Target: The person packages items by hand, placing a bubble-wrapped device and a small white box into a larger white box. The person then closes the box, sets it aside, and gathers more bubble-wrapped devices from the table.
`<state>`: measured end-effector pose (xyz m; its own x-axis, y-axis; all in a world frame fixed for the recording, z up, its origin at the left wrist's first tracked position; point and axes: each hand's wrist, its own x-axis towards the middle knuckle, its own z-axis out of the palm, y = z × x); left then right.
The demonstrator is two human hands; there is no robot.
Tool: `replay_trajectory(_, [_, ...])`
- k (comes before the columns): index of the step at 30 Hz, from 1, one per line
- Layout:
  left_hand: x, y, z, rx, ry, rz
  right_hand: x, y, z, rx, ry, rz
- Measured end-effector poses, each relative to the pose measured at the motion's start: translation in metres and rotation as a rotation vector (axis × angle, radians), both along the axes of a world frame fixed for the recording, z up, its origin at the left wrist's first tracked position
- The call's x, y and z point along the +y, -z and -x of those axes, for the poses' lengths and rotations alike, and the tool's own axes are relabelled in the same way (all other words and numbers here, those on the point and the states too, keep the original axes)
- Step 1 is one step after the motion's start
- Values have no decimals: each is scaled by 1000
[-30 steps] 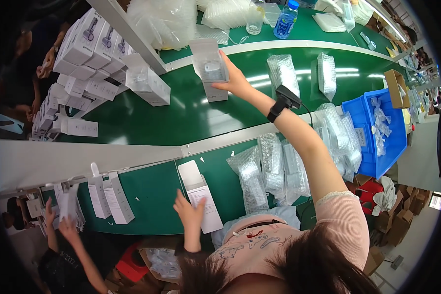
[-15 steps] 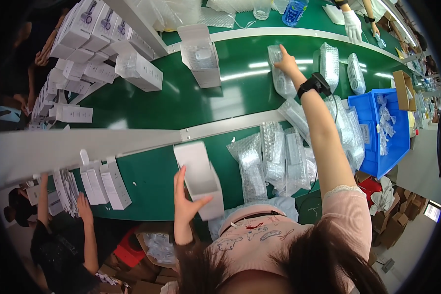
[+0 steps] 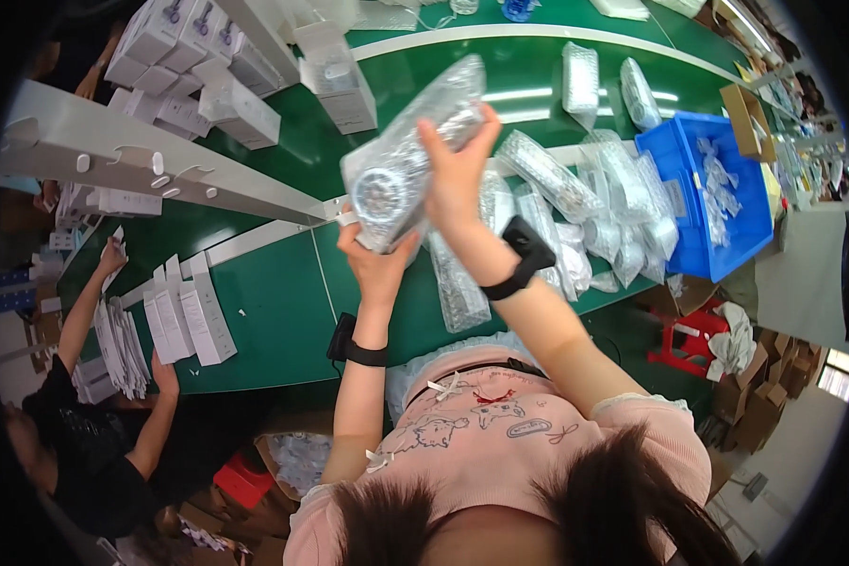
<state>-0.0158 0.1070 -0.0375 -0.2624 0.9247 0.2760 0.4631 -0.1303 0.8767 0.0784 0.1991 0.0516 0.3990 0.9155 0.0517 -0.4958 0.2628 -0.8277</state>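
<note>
A clear bubble-wrapped package (image 3: 410,156) with a round, ring-shaped end is tilted in front of me, above the table. My right hand (image 3: 457,174) grips its upper right side, thumb and fingers wrapped round it. My left hand (image 3: 377,259) is closed at its lower, round end. The open white box is not visible; whether it sits behind the package at my left hand is hidden. More bubble-wrapped packages (image 3: 549,174) lie to the right of my hands, several of them overlapping.
A blue bin (image 3: 660,203) of clear plastic pieces stands at right. Open white boxes (image 3: 335,80) stand at the far left near a metal frame (image 3: 245,170). A co-worker (image 3: 94,443) at left handles papers beside slim white cartons (image 3: 203,316). Two wrapped packages (image 3: 582,80) lie farther back.
My right hand has picked up a bubble-wrapped package from the far table and brought it back and left to my left hand. The white box my left hand held is no longer visible.
</note>
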Motion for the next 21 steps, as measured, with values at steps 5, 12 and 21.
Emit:
replay_trajectory(5, [-6, 16, -13, -84, -144, -189, -24, 25, 13, -872, 243, -343])
replay_trajectory(12, [-7, 29, -3, -347, -231, -158, -71, 37, -50, -1221, -247, -473])
replay_trajectory(21, [-24, 13, 25, -122, 14, -153, -60, 130, -246, -1943, -545, 147])
